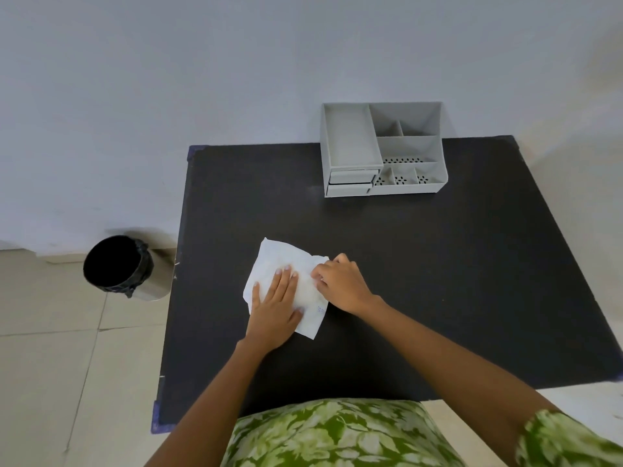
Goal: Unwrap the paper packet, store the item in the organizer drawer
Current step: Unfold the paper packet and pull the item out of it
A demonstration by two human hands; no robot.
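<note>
Green leaf-print clothing (337,433) fills the 6 o'clock edge, nearest my view; both bare forearms reach from it toward the middle of the black table (438,264). I note the paper packet (286,261) lying just left of centre, crumpled and partly opened, one flap up toward 11 o'clock. Left hand (274,308) lies flat on it, palm down, fingers (286,274) spread and straight, pressing the sheet to the table and gripping nothing. Right hand (340,281) is at the packet's 3 o'clock edge with its fingers curled inward onto a fold; I judge it pinches the paper, though the fingertips are hidden and I cannot confirm it. The item itself is not visible, presumably under the paper. Grey organizer (382,150) stands well apart at 1 o'clock by the wall, its two small drawers (350,183) on the near-left face closed. Lined bin (118,267) sits on the floor at 9 o'clock. Risks, as I judge them: a hard pull on the fold could tear the thin sheet or flick the item off the table; the flat left palm may trap the layer being peeled; a drawer must still be opened.
</note>
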